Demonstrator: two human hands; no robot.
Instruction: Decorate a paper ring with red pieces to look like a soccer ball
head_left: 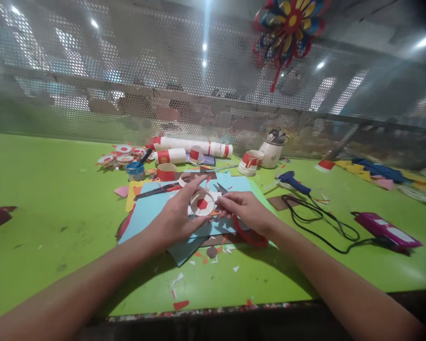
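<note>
the left hand [179,213] grips a round white piece with a red centre [202,204] by its rim, above light-blue sheets [147,215] on the green table [74,203], while the right hand [244,208], thumb and finger pinched at the piece's edge, also holds red-handled scissors [242,232]

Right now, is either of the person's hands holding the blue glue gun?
No, the blue glue gun lies on the green table, apart from both the left hand and the right hand.
</note>
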